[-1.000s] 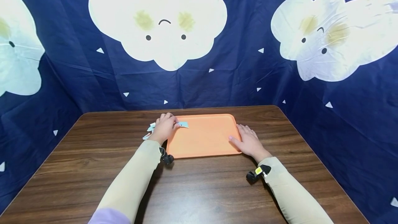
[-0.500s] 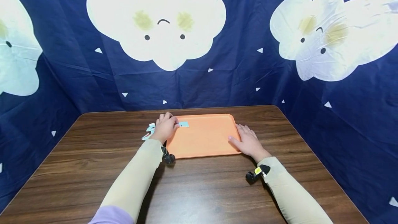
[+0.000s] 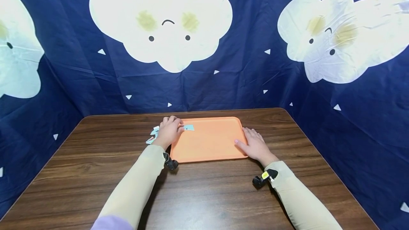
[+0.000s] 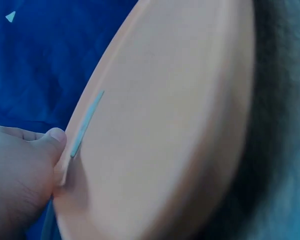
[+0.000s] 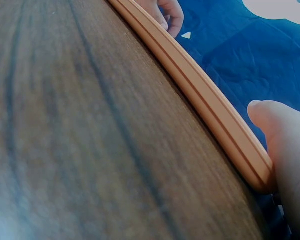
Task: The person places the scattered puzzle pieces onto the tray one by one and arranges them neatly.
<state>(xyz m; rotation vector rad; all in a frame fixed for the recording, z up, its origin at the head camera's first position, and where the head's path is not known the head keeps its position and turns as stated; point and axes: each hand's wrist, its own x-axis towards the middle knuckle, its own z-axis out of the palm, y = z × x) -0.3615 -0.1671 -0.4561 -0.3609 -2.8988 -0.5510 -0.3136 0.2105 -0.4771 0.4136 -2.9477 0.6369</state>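
Note:
An orange tray [image 3: 211, 141] lies on the wooden table between both hands. My left hand [image 3: 169, 131] is at the tray's far left corner, with thumb and forefinger curled at the end of a flat light-blue piece [image 3: 189, 127]. In the left wrist view this piece [image 4: 88, 122] appears as a thin strip inside the rim, beside the thumb. More light-blue and white flat pieces [image 3: 154, 131] lie left of the tray, partly behind the hand. My right hand [image 3: 255, 145] rests on the tray's right edge, fingers straight outside it and thumb over the rim.
The brown table [image 3: 211, 194] stretches in front of the tray and to both sides. A dark blue cloth [image 3: 191, 88] with white clouds hangs behind and beside the table.
The light-blue piece in the tray has turned slightly and now lies level with the far rim. My left hand has shifted only a little; the right hand stays on the tray edge.

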